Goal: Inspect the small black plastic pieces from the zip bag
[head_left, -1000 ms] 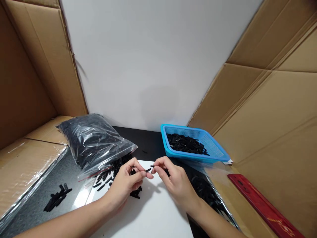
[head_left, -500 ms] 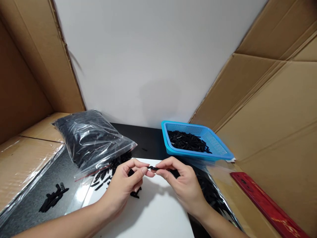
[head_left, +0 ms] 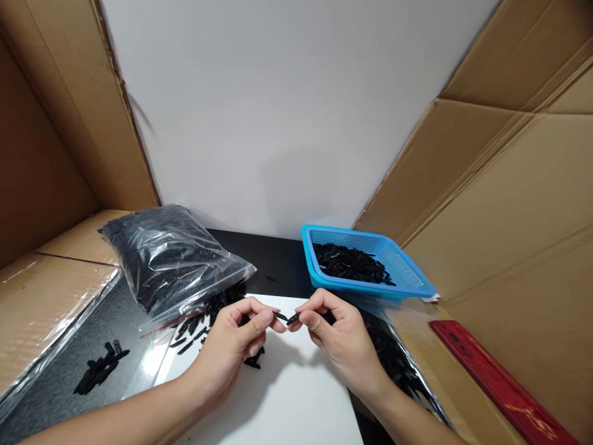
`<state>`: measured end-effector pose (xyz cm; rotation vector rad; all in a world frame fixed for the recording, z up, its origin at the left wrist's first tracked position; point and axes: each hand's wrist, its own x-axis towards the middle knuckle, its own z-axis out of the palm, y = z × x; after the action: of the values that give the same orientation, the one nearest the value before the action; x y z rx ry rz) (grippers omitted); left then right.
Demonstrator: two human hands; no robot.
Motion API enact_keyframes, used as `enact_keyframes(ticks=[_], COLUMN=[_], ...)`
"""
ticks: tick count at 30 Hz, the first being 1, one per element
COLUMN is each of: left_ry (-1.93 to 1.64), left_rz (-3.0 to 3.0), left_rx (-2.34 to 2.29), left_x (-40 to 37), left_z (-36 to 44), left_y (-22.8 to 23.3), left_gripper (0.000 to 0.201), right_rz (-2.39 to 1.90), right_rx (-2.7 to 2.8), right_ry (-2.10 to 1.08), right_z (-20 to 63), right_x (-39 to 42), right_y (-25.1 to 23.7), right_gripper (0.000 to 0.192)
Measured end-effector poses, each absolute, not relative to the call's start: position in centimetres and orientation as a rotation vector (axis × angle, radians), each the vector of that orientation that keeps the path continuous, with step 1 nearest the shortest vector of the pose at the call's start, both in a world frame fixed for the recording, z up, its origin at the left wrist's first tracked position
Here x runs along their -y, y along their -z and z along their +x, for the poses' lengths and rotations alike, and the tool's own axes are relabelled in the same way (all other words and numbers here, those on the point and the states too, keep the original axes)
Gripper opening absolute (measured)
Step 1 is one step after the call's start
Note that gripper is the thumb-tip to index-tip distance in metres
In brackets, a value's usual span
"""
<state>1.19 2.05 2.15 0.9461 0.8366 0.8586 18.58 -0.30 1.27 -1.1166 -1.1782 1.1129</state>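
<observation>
At lower centre, above the white sheet [head_left: 282,402], my left hand [head_left: 236,346] and right hand [head_left: 340,340] each pinch a small black strip [head_left: 280,316]; the pieces lie horizontal, tips nearly meeting between my fingers.

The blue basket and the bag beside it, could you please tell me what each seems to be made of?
The blue basket looks like moulded plastic, slightly glossy, with fine mesh walls and a solid rim. The bag seems to be thin clear plastic film: it wrinkles, shines, and shows black pieces through it.
</observation>
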Motion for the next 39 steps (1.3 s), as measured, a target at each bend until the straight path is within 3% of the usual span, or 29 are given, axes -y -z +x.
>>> enact_keyframes(ticks=[8, 16, 24, 26, 29, 32, 39], left_ry=[-0.853, -0.823, -0.766, -0.729, -0.734, -0.766, -0.835], left_rz=[0.877, 0.897, 0.928, 0.925, 0.853, 0.854, 0.987], left_rx=[-0.806, -0.838, -0.842, -0.821, -0.774, -0.765, -0.746], left_x=[-1.9, -1.8, -1.7, -1.6, -1.5, -1.5, -1.8], left_z=[1.1, 1.0, 1.0, 1.1, 1.3, 1.5, 1.5], left_y=[-1.8, -1.8, -2.3, -2.4, -2.4, -2.2, -1.5], left_gripper=[0.028, 0.029, 0.030, 0.029, 0.010, 0.024, 0.025], right_rz=[-1.074, -0.850, -1.174, -1.185, -1.153, -1.125, -1.077], right_rx=[1.138, 0.867, 1.410, 1.365, 1.260, 1.174, 0.937], right_ry=[-1.186, -1.532, -0.959, -0.953, -1.050, -1.130, -1.413], right_z=[18.4, 18.7, 18.3, 18.3, 18.5, 18.5, 18.1], right_x=[0.4, 0.1, 0.7, 0.7, 0.4, 0.3, 0.4], right_y=[-1.5, -2.2, -1.6, -1.5, -1.3, -1.2, -2.0], right_gripper=[0.032, 0.030, 0.010, 0.014, 0.027, 0.036, 0.036])
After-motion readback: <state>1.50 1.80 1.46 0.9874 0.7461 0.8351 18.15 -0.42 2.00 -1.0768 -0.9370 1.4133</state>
